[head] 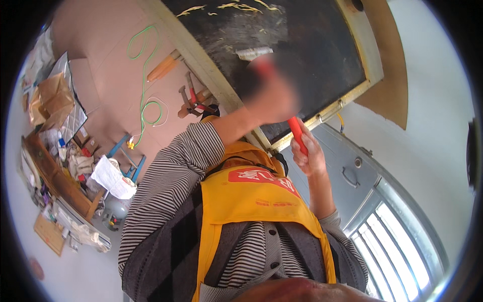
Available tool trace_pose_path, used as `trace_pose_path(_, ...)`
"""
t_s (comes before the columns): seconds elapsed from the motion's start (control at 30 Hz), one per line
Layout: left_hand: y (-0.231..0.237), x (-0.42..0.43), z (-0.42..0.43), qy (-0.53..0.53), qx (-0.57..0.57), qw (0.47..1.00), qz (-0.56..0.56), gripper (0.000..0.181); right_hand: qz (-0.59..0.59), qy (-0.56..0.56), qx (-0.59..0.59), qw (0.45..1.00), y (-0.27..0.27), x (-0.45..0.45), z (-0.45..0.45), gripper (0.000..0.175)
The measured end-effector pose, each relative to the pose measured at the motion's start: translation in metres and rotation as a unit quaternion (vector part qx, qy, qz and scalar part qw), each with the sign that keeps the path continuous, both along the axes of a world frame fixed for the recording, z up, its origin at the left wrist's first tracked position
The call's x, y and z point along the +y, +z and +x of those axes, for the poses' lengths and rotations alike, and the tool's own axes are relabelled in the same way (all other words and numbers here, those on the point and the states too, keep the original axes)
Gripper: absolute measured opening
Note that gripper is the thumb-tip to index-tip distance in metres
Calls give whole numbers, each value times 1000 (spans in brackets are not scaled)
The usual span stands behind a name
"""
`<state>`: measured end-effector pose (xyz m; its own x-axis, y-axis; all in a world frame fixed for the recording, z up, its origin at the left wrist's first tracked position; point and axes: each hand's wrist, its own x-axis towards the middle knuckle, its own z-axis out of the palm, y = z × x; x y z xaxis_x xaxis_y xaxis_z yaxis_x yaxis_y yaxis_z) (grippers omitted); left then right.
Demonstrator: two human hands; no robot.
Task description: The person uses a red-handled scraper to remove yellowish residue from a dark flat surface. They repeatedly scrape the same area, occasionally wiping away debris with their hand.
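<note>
A long red-handled tool (296,133) lies slantwise over a dark panel (320,64) in a pale, yellow-stained frame. My right hand (311,153) is closed around the lower end of its handle. Higher up, my left hand (275,98) wraps the same handle, though a blur hides its fingers. A pale, flat strip (253,53) is beside the tool's far end; whether it belongs to the tool I cannot tell. Thin yellowish shavings (239,6) are scattered on the panel's far part.
Hammer-like tools (191,99) and a wooden-handled tool (164,67) lie left of the frame. A green cord (143,88) loops over the floor. Further left are a blue metal stand (137,166), a gas cylinder (116,207) and a cluttered wooden shelf (62,177). A grey door (339,158) stands at right.
</note>
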<state>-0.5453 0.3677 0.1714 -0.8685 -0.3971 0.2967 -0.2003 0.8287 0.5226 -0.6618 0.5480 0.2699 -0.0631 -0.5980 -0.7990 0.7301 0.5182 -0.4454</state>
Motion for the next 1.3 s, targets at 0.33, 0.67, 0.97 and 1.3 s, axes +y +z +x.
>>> trace_pose_path(0.33,-11,67,-28,-116,58,989,75,16,44,-117,6,992,-1,85,30,61)
trace_pose_path(0.67,13,20,-25,-158,5,988,0,24,8,-75,-14,997,-9,48,23,57)
trace_pose_path(0.97,3,-37,29,-76,-26,996,46,24,11,-45,-32,998,-16,-19,54,58)
trace_pose_path(1.3,-13,-35,47,-47,6,999,22,25,30,-24,-26,999,-5,-38,63,58)
